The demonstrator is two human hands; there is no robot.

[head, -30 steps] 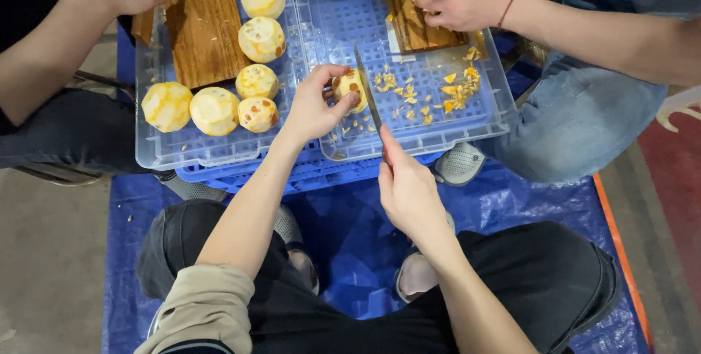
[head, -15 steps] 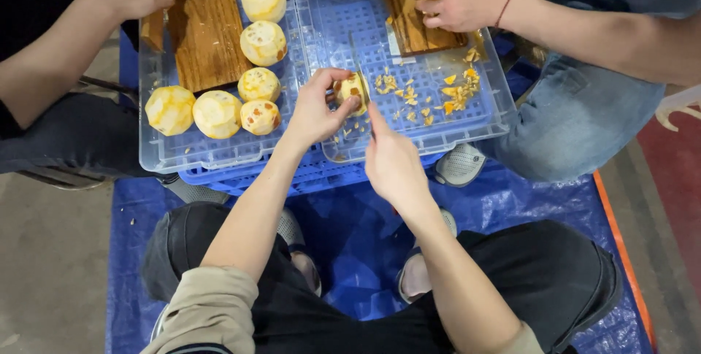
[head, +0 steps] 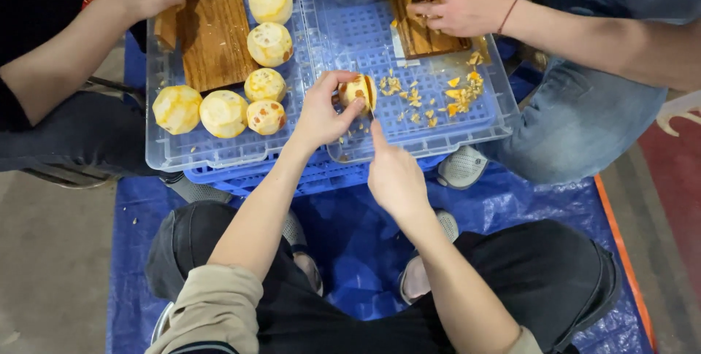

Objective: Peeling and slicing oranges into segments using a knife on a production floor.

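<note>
Since half a second ago, the peeled orange (head: 356, 92) barely shifts, while the right hand (head: 394, 171) slides closer beneath it. It sits pinched in the left hand's (head: 321, 112) fingertips above the clear tray (head: 496, 124). That right hand is closed around a knife (head: 369, 103), blade against the fruit. Good trimming probably means shallow strokes, turning the orange, thumb clear. Peeled oranges (head: 223, 112) lie left; co-workers' hands work cutting boards (head: 215, 40).

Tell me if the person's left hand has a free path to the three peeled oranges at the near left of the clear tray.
Probably not right now: the left hand is holding a partly peeled orange. Otherwise nothing lies between it and the three peeled oranges.
</note>
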